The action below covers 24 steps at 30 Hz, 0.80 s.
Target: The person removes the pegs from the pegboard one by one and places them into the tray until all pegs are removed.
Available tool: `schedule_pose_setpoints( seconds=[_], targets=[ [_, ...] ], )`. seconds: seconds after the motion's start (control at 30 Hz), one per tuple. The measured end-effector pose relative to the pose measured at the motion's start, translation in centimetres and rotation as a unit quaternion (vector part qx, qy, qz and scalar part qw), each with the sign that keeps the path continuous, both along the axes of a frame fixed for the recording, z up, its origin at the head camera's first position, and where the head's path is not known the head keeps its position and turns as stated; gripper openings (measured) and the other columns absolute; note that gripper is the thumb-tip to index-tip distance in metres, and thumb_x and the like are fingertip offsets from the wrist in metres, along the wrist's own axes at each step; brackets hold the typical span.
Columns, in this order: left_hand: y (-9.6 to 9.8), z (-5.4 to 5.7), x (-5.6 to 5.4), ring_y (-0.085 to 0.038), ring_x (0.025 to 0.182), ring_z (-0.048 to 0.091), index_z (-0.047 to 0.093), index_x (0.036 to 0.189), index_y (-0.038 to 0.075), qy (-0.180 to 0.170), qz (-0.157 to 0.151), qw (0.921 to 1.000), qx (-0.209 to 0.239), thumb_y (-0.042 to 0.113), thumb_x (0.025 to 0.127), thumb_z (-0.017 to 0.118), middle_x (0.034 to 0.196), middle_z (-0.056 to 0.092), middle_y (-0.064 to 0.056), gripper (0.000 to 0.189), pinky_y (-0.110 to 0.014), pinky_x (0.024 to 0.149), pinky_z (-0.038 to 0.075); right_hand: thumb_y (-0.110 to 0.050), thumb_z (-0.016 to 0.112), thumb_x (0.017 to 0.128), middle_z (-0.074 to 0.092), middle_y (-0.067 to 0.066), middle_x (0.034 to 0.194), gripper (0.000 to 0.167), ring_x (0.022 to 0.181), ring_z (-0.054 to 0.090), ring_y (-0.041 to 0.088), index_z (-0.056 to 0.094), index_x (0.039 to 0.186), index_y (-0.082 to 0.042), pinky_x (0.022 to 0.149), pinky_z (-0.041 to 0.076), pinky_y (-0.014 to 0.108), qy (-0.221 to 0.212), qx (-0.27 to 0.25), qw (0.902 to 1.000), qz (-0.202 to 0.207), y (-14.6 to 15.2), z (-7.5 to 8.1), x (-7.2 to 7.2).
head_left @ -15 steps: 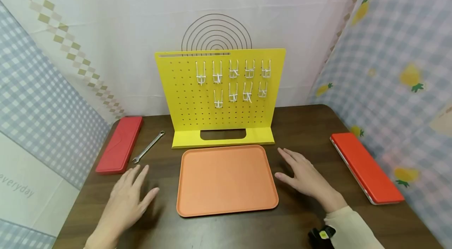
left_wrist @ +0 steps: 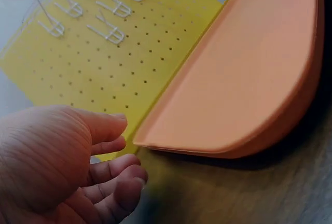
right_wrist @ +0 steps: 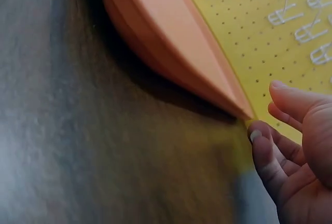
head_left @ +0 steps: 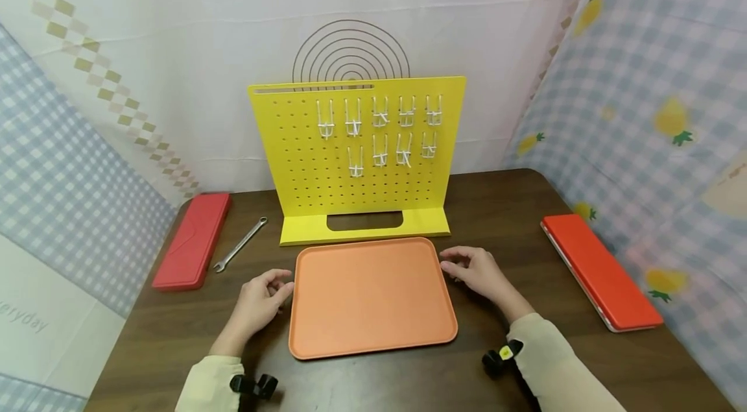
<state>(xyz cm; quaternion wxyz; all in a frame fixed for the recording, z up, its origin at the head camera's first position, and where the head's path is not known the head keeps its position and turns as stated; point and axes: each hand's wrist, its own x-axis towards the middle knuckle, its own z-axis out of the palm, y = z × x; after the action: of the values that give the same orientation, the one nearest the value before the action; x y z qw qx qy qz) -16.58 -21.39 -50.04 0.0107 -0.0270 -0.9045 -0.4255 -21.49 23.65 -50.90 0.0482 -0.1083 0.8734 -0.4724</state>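
An orange rectangular tray (head_left: 373,298) lies flat on the table in the head view, in front of the yellow pegboard. At its left edge is my left hand (head_left: 257,300), fingers loosely bent and thumb apart from them. The left wrist view shows a gap between those fingertips (left_wrist: 136,175) and the tray (left_wrist: 244,79). My right hand (head_left: 475,272) is beside the tray's upper right edge, its fingers also loosely bent. In the right wrist view its fingertips (right_wrist: 257,133) come close to the tray's corner; whether they touch it I cannot tell. Neither hand grips anything.
Behind the tray stands a yellow pegboard (head_left: 315,181) with several white wire hooks (head_left: 380,152). A combination wrench (head_left: 240,244) and a red case (head_left: 192,240) lie on the left. Another red case (head_left: 601,272) lies on the right of the dark wooden table (head_left: 332,389).
Both hands have moved inward to the tray's sides, and their fingers have gone from spread to loosely bent. The head view has shifted slightly; the tray stays in place.
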Motion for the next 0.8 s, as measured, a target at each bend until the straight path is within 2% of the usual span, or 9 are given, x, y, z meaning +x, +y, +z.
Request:
schedule_pose_setpoints(
  seconds=[0.1,0.2,0.3,0.47,0.67,0.8],
  targets=[
    [0.2,-0.8,-0.2,-0.016,0.059,0.058,0.067,0.112,0.006,-0.023,-0.001,0.9993,0.030,0.011,0.090,0.067,0.077,0.062,-0.003,0.022,-0.028,0.053,0.051,-0.022,0.072,0.087,0.071,0.006,0.096,0.025,0.071,0.067,0.020,0.071,0.109,-0.009,0.062,0.055,0.032,-0.038,-0.046,0.9982,-0.007,-0.3,-0.9,-0.3],
    [0.4,-1.2,-0.3,-0.016,0.061,0.059,0.069,0.110,0.006,-0.028,0.009,0.9982,0.053,0.008,0.089,0.069,0.079,0.064,-0.004,0.022,-0.028,0.054,0.051,-0.019,0.074,0.085,0.071,0.009,0.095,0.025,0.073,0.068,0.021,0.072,0.106,-0.006,0.063,0.056,0.032,-0.053,-0.075,0.9957,-0.011,-0.6,-1.5,-0.4],
    [0.4,-1.6,-0.2,-0.016,0.063,0.060,0.071,0.108,0.006,-0.038,0.030,0.9958,0.077,0.007,0.087,0.071,0.081,0.065,-0.005,0.021,-0.027,0.055,0.052,-0.020,0.076,0.083,0.072,0.009,0.093,0.025,0.072,0.069,0.020,0.073,0.104,-0.006,0.063,0.056,0.031,-0.053,-0.077,0.9956,-0.014,-0.9,-1.8,-0.5],
    [0.4,-2.0,-0.2,-0.016,0.064,0.062,0.073,0.104,0.006,-0.043,0.055,0.9934,0.091,0.009,0.084,0.074,0.081,0.068,-0.005,0.020,-0.026,0.055,0.052,-0.021,0.077,0.082,0.072,0.009,0.094,0.026,0.075,0.070,0.018,0.074,0.104,-0.006,0.065,0.056,0.030,-0.063,-0.072,0.9951,-0.024,-1.1,-2.1,-0.4],
    [0.7,-2.3,-0.4,-0.016,0.065,0.065,0.074,0.102,0.005,-0.030,0.061,0.9905,0.119,0.008,0.082,0.076,0.082,0.071,-0.007,0.021,-0.026,0.057,0.053,-0.022,0.077,0.082,0.072,0.008,0.093,0.025,0.076,0.070,0.018,0.074,0.103,-0.008,0.065,0.056,0.030,-0.058,-0.074,0.9949,-0.035,-0.7,-2.1,-0.3],
    [1.2,-2.4,-0.6,-0.016,0.066,0.067,0.075,0.100,0.004,-0.030,0.072,0.9871,0.140,0.007,0.081,0.076,0.084,0.072,-0.008,0.019,-0.026,0.058,0.054,-0.014,0.074,0.085,0.071,0.015,0.095,0.025,0.077,0.070,0.021,0.072,0.105,0.000,0.066,0.056,0.032,-0.059,-0.083,0.9945,-0.025,-0.8,-0.5,0.3]
  ],
)
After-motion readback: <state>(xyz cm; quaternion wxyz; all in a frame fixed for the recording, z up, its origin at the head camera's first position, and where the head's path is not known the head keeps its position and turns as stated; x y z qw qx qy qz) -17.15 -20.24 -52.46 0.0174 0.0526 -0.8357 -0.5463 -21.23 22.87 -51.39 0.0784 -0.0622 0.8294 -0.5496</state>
